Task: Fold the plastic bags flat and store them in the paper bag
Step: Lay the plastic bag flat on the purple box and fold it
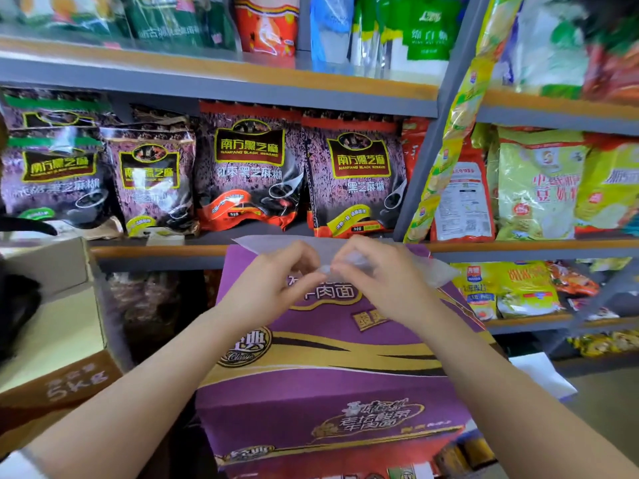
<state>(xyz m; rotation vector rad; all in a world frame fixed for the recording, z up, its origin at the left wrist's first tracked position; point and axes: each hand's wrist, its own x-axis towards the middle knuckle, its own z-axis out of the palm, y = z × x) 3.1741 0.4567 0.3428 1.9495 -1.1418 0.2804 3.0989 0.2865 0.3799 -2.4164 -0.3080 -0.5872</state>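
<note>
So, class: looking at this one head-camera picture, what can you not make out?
- Paper bag: not identifiable in the head view.
- Plastic bag: translucent, its folds hidden behind both hands' fingers.
- Purple box: lower part cut off by the bottom edge.
- Top-shelf packets: print blurred.

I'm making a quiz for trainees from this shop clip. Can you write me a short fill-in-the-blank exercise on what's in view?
1. Both hands pinch a clear ____ bag.
2. The left hand and right hand work above a ____ carton.
3. The brown box at the left is marked "5 ____".
4. The dark sesame packs stand on a ____ behind the hands.

Missing words: plastic; purple; KG; shelf
</note>
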